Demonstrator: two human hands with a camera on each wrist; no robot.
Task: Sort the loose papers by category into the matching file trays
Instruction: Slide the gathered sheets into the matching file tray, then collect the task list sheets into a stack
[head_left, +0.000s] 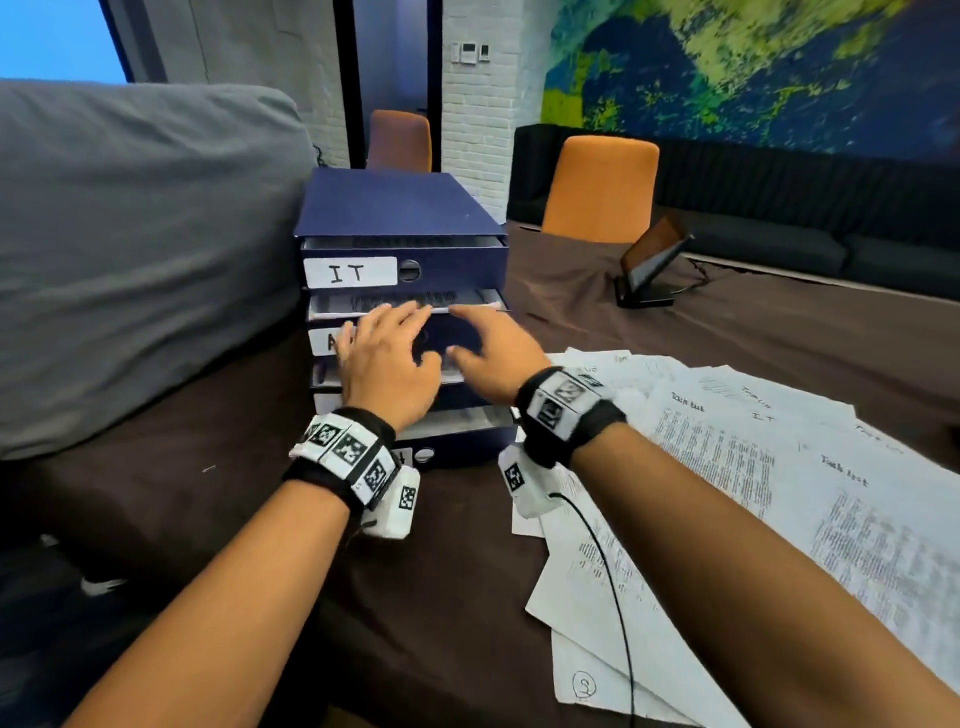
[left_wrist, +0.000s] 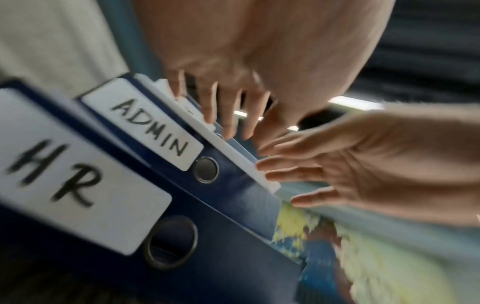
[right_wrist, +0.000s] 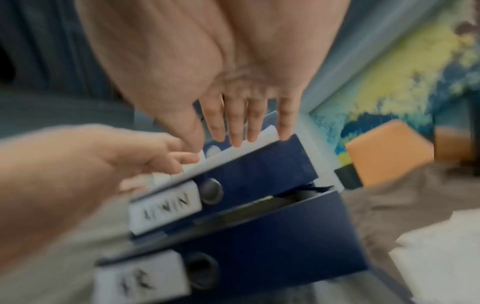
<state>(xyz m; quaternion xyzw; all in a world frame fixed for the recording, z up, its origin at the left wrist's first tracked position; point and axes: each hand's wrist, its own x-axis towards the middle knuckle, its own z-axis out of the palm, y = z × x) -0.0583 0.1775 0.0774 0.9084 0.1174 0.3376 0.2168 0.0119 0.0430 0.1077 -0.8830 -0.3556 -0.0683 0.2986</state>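
Pressing paper edge at the ADMIN tray, both hands flat.
Head: left hand (head_left: 387, 358) and right hand (head_left: 491, 353) side by side, fingers straight, gripping nothing, tips on white sheets (head_left: 405, 304) sitting in second tray (head_left: 467, 338) of blue tray stack (head_left: 400, 208), below IT label (head_left: 350, 272); loose papers (head_left: 753, 467) fanned on table (head_left: 208, 519) to the right.
Left wrist: fingertips (left_wrist: 228, 127) on sheet edge above ADMIN label (left_wrist: 145, 125); HR label (left_wrist: 64, 170) beneath.
Right wrist: blurred; straight fingers (right_wrist: 255, 123) touching same sheet edge.
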